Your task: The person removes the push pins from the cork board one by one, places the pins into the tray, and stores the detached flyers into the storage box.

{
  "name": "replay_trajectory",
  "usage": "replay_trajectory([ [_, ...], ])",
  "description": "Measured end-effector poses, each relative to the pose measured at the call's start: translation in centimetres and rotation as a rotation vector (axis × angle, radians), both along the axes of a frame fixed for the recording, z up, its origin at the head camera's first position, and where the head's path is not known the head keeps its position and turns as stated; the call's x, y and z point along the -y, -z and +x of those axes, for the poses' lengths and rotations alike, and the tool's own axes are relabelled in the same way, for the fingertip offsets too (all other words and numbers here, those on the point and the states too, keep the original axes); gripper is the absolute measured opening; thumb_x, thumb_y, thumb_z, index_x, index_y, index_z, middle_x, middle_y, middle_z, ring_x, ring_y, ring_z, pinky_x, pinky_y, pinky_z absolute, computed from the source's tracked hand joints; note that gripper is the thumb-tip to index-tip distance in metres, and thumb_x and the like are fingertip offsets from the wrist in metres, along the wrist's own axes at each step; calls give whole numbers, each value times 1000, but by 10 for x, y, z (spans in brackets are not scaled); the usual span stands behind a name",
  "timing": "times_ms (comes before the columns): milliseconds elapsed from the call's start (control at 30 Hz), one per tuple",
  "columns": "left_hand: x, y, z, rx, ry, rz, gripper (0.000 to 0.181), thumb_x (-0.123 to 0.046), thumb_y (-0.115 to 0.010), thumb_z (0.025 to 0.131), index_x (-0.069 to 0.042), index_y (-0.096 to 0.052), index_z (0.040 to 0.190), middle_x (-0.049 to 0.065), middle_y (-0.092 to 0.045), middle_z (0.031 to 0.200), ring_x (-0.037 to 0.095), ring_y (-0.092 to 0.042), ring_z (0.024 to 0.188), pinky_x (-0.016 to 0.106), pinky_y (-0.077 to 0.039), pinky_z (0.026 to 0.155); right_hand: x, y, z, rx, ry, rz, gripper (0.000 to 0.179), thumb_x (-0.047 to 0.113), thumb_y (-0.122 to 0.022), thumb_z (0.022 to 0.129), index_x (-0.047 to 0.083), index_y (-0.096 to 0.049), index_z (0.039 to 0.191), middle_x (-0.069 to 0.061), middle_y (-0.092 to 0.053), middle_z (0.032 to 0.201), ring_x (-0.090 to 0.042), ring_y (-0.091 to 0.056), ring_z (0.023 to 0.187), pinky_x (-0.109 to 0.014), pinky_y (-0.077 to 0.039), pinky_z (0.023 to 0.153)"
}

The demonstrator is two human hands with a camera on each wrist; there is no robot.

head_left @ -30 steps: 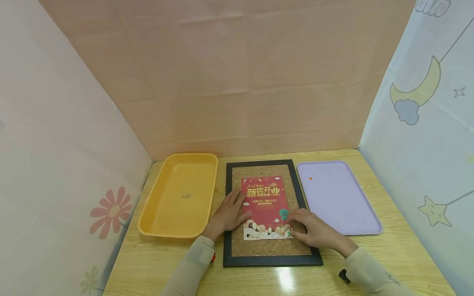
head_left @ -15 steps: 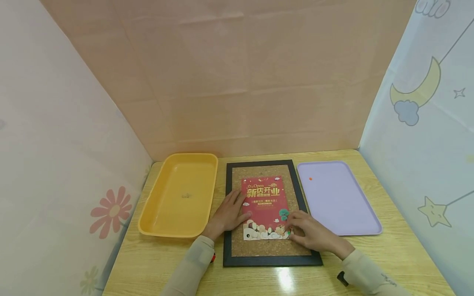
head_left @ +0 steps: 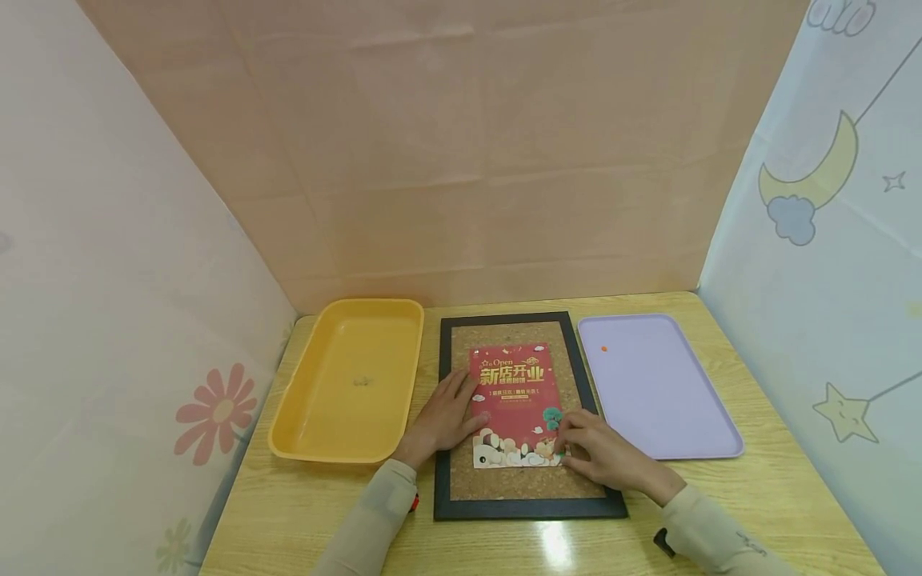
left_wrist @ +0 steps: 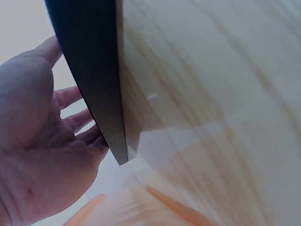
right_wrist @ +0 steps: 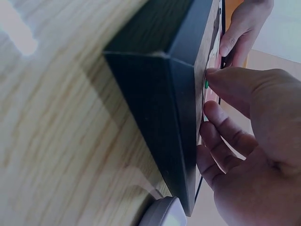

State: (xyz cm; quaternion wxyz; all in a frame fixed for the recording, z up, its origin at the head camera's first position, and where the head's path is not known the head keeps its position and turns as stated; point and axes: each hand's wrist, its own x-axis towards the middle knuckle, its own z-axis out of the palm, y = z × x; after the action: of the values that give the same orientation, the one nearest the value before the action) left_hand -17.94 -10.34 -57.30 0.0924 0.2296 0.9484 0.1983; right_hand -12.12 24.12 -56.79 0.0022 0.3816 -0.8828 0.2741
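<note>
A red poster (head_left: 513,408) with gold lettering lies on a black-framed corkboard (head_left: 529,487). My left hand (head_left: 448,412) rests over the board's left side, its fairly straight fingers and thumb on the poster's left edge. At the poster's lower right corner, my right hand (head_left: 601,450) pinches a small green thumbtack (right_wrist: 206,84) with its fingertips. Most of the tack is hidden by the thumb and fingers. In the left wrist view, the frame's side (left_wrist: 96,80) stands beside the left palm.
A yellow tray (head_left: 338,320) stands left of the board, with a small mark or bits on its floor. On the right lies a flat lilac tray (head_left: 663,392) with a small orange piece (head_left: 604,349) in it. Fabric walls enclose the wooden table (head_left: 497,548).
My right hand has shifted slightly left onto the poster's corner, and its fingertips now cover more of the green thumbtack. The left hand, poster and board have stayed put.
</note>
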Motion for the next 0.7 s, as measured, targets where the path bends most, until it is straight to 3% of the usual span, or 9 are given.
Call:
replay_trajectory([
  [300, 0, -1, 1, -2, -5, -1, 86, -52, -68, 111, -11, -33, 178, 19, -31, 185, 46, -28, 173, 61, -30, 142, 0, 4, -1, -36, 6, -2, 22, 9, -91, 96, 28, -81, 99, 12, -68, 111, -8, -60, 108, -35, -61, 89],
  [700, 0, -1, 1, 12, -1, 7, 85, -50, -68, 111, -10, -34, 177, 21, -30, 186, 47, -27, 174, 62, -28, 143, -1, 0, 0, 33, 15, 21, 19, 9, -88, 99, 25, -78, 97, 8, -67, 112, -10, -58, 107, -35, -60, 87],
])
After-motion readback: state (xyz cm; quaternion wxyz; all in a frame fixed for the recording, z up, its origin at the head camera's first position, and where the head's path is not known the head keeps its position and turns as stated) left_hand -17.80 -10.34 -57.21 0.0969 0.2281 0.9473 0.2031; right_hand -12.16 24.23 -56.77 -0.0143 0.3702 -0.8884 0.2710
